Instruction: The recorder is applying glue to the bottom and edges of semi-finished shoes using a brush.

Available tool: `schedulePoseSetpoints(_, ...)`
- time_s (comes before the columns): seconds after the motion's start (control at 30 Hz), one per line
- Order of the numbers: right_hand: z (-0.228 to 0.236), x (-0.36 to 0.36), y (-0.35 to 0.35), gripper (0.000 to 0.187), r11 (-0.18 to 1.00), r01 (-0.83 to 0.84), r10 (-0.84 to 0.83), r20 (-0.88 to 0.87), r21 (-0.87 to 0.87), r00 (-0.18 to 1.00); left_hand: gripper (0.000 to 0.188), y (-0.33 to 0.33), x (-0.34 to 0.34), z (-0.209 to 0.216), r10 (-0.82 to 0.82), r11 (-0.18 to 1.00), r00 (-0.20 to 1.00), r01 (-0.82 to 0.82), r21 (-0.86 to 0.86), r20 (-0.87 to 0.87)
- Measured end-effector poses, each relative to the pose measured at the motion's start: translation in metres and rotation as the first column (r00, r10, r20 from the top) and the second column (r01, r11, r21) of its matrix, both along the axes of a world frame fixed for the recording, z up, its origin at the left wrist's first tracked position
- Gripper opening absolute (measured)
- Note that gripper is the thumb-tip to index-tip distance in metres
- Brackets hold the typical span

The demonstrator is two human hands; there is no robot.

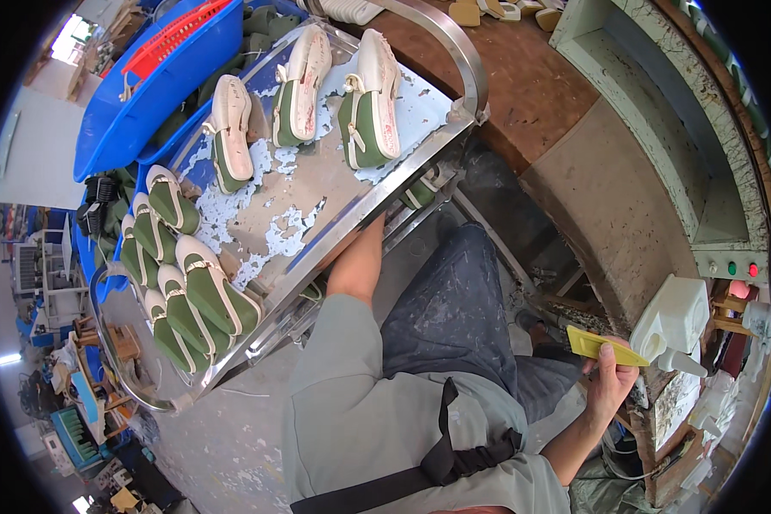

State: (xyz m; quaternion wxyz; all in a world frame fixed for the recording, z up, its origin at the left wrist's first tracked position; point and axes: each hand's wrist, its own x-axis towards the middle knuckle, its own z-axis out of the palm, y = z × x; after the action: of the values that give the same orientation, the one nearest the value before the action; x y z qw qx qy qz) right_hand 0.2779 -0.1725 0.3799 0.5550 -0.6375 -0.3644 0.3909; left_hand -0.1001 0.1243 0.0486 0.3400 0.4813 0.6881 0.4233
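Note:
My left forearm reaches under the top shelf of a metal cart, and the hand is hidden there. A green and cream shoe shows in part on the cart's lower level, near that arm. At the right, my right hand pinches a flat yellow tapered strip, thumb on top, beside a white plastic container. On the cart top, three shoes lie tilted with pale soles showing. Several more green and cream shoes are grouped at its left end.
Blue bins, one with a red basket, stand beyond the cart at the left. A brown workbench curves along the right, with a pale green machine frame and its buttons. Curved metal rails rise at the cart's ends.

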Motion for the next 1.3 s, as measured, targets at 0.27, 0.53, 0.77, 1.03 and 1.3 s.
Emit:
schedulePoseSetpoints(0.27, -0.003, -0.01, 0.014, 0.02, 0.999, -0.041, 0.041, 0.002, 0.009, 0.999, 0.056, -0.076, -0.027, 0.066, 0.019, 0.996, 0.997, -0.026, -0.087, -0.078)
schedulePoseSetpoints(0.53, -0.006, -0.012, -0.027, 0.021, 0.995, 0.055, -0.055, 0.001, 0.081, 0.998, 0.059, -0.114, -0.035, 0.16, -0.088, 0.995, 0.983, 0.078, -0.065, -0.163)
schedulePoseSetpoints(0.77, -0.051, 0.006, -0.063, 0.034, 0.9, 0.336, -0.333, -0.06, 0.276, 0.941, 0.06, -0.153, 0.041, 0.158, -0.265, 0.777, 0.549, 0.608, -0.161, 0.793)
schedulePoseSetpoints(1.03, -0.039, -0.036, -0.064, 0.052, 0.786, 0.448, -0.309, -0.357, 0.425, 0.882, 0.112, -0.218, 0.206, 0.327, -0.85, 0.385, -0.058, 0.61, 0.692, 0.523)
schedulePoseSetpoints(1.3, -0.018, -0.012, -0.079, 0.055, 0.613, 0.644, -0.509, -0.395, 0.458, 0.765, 0.123, -0.255, 0.257, 0.349, -0.897, 0.196, -0.228, 0.563, 0.803, 0.379)
